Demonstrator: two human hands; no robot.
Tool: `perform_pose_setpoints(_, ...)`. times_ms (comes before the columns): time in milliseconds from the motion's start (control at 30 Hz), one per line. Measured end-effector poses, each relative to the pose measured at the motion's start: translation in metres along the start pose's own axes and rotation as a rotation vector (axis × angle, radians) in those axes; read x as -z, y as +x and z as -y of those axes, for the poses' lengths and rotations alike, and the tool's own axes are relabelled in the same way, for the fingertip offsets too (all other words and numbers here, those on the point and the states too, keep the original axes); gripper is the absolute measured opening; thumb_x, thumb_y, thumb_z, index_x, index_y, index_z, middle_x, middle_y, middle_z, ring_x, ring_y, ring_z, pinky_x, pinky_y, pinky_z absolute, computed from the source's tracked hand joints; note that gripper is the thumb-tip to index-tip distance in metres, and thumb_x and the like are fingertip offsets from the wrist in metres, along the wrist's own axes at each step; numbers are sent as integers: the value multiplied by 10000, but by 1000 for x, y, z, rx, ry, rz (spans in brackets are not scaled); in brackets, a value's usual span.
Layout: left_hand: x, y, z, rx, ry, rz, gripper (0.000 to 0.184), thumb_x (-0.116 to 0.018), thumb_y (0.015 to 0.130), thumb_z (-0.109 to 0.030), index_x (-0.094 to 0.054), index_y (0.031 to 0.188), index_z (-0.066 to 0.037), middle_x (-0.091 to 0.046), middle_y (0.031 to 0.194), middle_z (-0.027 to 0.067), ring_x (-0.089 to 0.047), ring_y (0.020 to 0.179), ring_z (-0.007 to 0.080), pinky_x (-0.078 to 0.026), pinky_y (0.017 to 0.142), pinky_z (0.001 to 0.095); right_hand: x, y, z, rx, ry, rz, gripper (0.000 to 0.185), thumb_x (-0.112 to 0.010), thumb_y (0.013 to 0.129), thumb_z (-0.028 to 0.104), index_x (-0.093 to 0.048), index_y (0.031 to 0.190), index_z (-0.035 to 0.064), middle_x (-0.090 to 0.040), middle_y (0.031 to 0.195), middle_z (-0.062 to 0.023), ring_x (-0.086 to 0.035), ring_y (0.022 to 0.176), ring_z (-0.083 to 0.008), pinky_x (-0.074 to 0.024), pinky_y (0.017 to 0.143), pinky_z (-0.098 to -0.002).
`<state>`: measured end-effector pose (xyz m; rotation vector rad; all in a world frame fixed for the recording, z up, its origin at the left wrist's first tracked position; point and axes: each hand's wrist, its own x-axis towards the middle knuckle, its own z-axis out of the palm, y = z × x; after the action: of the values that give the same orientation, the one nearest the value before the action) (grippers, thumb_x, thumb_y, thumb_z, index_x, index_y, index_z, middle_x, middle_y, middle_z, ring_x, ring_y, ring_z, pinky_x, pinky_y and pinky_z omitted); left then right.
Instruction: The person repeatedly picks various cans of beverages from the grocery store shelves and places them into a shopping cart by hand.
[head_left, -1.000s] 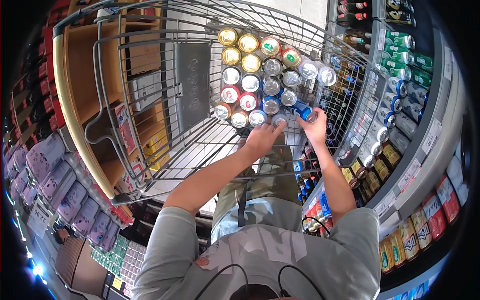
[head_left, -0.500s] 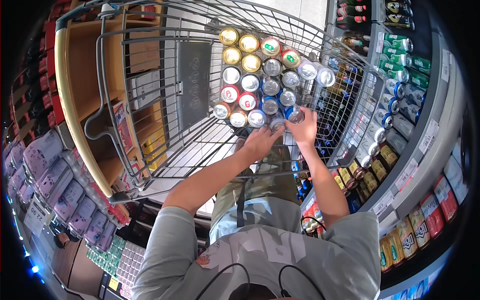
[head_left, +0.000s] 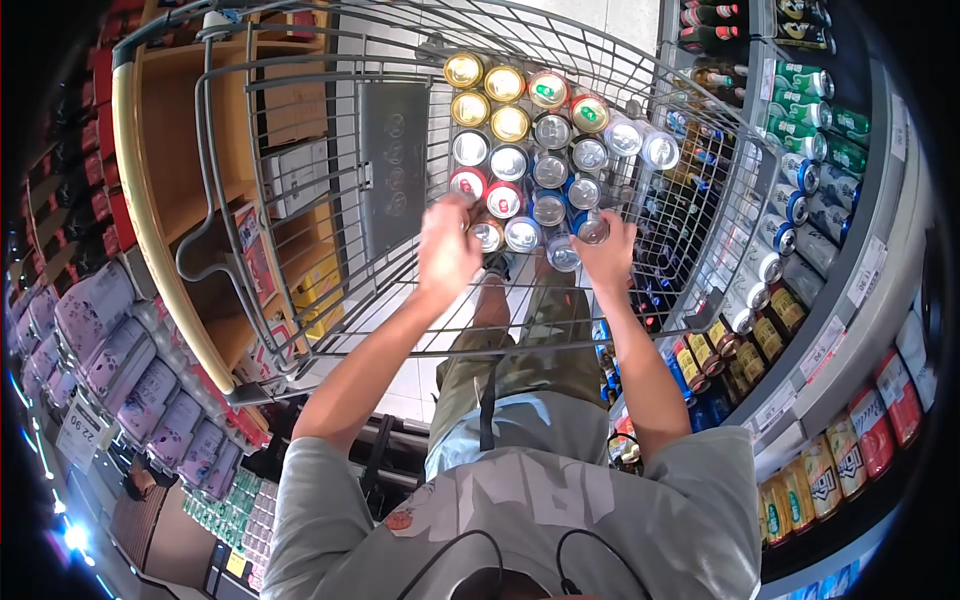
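Observation:
Several upright cans stand packed in rows inside a wire shopping cart, among them a gold-topped can (head_left: 509, 123), a red-rimmed can (head_left: 503, 199) and a silver-topped can (head_left: 562, 253). My right hand (head_left: 607, 250) has its fingers wrapped round a blue can (head_left: 593, 229) at the near right corner of the group. At the near left corner, my left hand (head_left: 447, 250) is slightly blurred, its fingertips over the cans there and partly covering them. What its fingers touch is hard to make out.
The cart's grey wire rim (head_left: 480, 350) runs between my body and the cans. A grey flap (head_left: 393, 165) stands at the cart's left. Shelves of cans and bottles (head_left: 800, 110) line the right side; a wooden shelf (head_left: 185, 150) is beyond the cart's yellow handle (head_left: 140, 210).
The blue can was tilted in my right hand; it now stands upright against the others. My left hand has moved left from the middle front cans to the near left corner.

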<state>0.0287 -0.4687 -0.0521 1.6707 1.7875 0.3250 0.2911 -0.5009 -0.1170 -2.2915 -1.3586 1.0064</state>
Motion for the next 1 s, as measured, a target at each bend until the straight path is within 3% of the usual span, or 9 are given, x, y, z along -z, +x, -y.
perform_pose_setpoints(67,-2,1,34,144,55,-30,617,-661,803,-52,-418,1365,23,-523,1348,255,-465,1312,407,-383,1118,452,0,-1,1,-1,-11,5,639,-895,646,205,-597,1197,79,-516,1147,-143,-619,986,-344,-532,838,-440)
perform_pose_setpoints(133,-8,6,55,481,-128,93,682,-657,856,-109,-357,1449,42,-487,1422,274,-458,1348,409,-378,1131,436,0,0,4,-13,-33,6,638,-894,650,210,-597,1199,76,-519,1153,-145,-621,988,-351,-533,842,-441)
perform_pose_setpoints(233,-23,8,77,622,-179,269,734,-672,893,-177,-311,1491,49,-467,1453,285,-462,1361,400,-377,1137,424,4,-4,15,-42,-9,24,638,-894,653,224,-595,1197,75,-527,1164,-152,-619,1004,-369,-531,852,-449)
perform_pose_setpoints(367,-43,-2,75,541,-112,210,740,-709,910,-250,-340,1488,28,-490,1435,270,-485,1337,393,-401,1118,431,-8,-11,17,31,-42,-17,645,-895,654,248,-591,1197,77,-545,1149,-161,-616,1011,-386,-526,855,-463)
perform_pose_setpoints(633,-46,-7,81,508,-169,164,738,-743,885,-259,-374,1458,24,-503,1413,277,-511,1313,396,-425,1091,428,-16,-7,19,-50,7,-17,682,-911,646,245,-588,1207,33,-543,1133,-161,-591,1025,-348,-505,873,-430)
perform_pose_setpoints(1000,-42,-8,77,641,-303,203,1017,-795,827,-330,-173,1521,77,-449,1436,350,-470,1368,385,-389,1136,420,-25,-4,-16,28,117,-39,761,-920,664,232,-546,1269,-38,-530,1187,-198,-562,1092,-329,-471,956,-403)
